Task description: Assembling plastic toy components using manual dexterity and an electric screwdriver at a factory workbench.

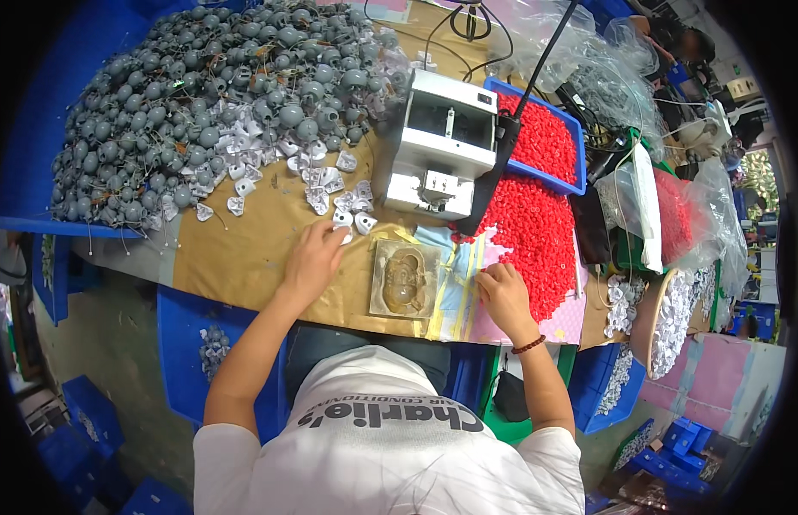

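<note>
White part [342, 218] against left fingers [323, 232], right fingers [493, 276] beside red parts [528, 232], grips unclear, machine [446, 153] beyond

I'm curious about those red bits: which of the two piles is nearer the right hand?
The loose pile, spread on the table beside the right hand; the other pile sits farther off, in a blue tray.

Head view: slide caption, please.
Left hand at white parts, right hand beside red pieces, a recessed block between them.

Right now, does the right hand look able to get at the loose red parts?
Most likely yes: the right hand is at the near left edge of the loose red parts, and nothing visible stands in between.
</note>
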`<state>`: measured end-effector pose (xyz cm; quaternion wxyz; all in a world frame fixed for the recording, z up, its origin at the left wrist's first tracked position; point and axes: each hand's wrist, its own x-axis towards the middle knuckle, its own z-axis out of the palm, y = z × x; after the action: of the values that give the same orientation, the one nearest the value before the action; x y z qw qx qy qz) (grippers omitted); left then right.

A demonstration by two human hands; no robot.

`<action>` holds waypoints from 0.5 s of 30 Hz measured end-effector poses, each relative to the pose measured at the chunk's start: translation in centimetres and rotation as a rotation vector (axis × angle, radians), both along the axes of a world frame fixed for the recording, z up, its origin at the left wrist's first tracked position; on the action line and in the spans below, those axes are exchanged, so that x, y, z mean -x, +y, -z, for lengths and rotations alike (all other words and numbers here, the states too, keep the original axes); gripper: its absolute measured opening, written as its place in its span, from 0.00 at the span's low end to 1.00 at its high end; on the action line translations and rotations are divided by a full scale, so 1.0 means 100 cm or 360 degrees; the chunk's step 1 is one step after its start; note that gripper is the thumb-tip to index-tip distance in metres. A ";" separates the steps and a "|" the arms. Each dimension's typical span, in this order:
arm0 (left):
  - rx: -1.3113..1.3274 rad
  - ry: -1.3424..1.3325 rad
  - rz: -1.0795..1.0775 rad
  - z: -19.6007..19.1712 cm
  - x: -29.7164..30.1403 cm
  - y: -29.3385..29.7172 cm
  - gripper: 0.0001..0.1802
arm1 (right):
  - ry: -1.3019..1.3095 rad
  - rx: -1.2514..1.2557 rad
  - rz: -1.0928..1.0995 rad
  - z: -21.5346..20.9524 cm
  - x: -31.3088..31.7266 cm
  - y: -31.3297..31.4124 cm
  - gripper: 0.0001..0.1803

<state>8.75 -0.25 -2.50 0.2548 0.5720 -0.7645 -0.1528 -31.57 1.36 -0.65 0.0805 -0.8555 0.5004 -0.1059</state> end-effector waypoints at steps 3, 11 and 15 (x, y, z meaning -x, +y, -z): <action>-0.0042 -0.0105 0.0078 0.007 -0.003 -0.004 0.20 | -0.0009 0.0060 -0.0001 0.006 0.005 -0.011 0.05; -0.0080 -0.0311 0.0478 -0.002 -0.031 0.010 0.15 | -0.0141 0.0229 0.0124 0.015 0.007 -0.033 0.06; -0.0084 -0.0240 0.0613 -0.011 -0.024 -0.003 0.16 | -0.0671 -0.0099 0.0406 0.005 -0.001 -0.034 0.07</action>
<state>11.11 -0.54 -1.37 0.1480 0.4315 -0.8725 -0.1754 -31.44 -2.09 -1.20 0.1954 -0.7415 0.5794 -0.2761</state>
